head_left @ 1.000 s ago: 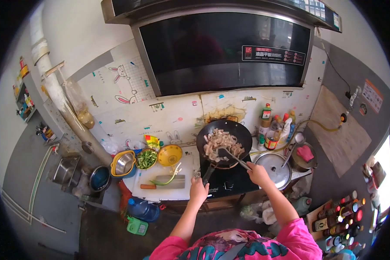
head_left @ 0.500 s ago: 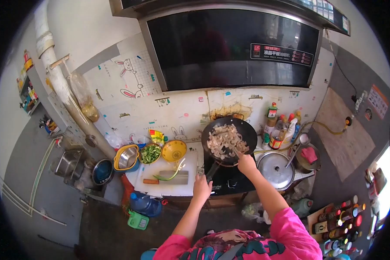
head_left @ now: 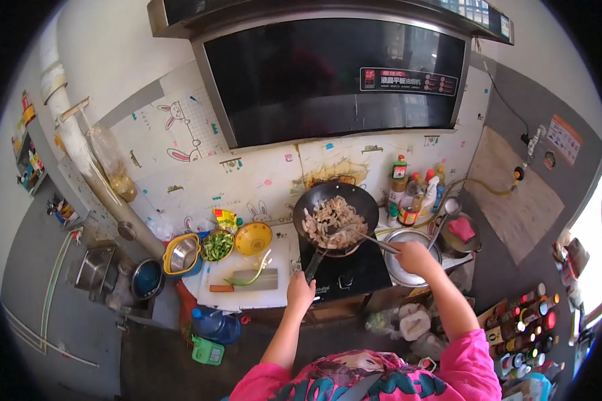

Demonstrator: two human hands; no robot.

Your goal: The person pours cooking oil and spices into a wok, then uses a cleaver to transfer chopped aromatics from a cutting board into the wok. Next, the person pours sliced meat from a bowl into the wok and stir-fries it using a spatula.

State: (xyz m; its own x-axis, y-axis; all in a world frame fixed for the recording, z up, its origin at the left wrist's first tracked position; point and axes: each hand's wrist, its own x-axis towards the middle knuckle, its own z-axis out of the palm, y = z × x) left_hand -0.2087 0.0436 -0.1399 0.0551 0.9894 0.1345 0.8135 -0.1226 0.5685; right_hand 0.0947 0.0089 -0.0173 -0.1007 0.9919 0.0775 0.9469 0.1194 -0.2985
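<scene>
A black wok [head_left: 366, 198] sits on the stove [head_left: 354, 271], with sliced meat [head_left: 336, 219] spread inside it. My left hand [head_left: 301, 291] is closed round the wok's handle at the near side. My right hand [head_left: 413, 258] grips a long-handled spatula [head_left: 376, 241], and its head lies among the meat slices, partly hidden by them. Behind the right hand and forearm is a round metal lid [head_left: 398, 269]. Left of the wok, a cleaver [head_left: 264, 280] and a green onion [head_left: 237, 281] lie on a white cutting board [head_left: 211, 274].
A yellow bowl [head_left: 253, 239], chopped greens [head_left: 217, 246] and a steel basin [head_left: 183, 254] line the back left. Sauce bottles [head_left: 411, 197] stand right of the wok, near a pot [head_left: 471, 242] with a pink cloth. The range hood [head_left: 334, 80] hangs above.
My right hand has drawn back to the right, and more of the spatula's handle shows. My left hand stays on the wok handle. The whole view has shifted slightly.
</scene>
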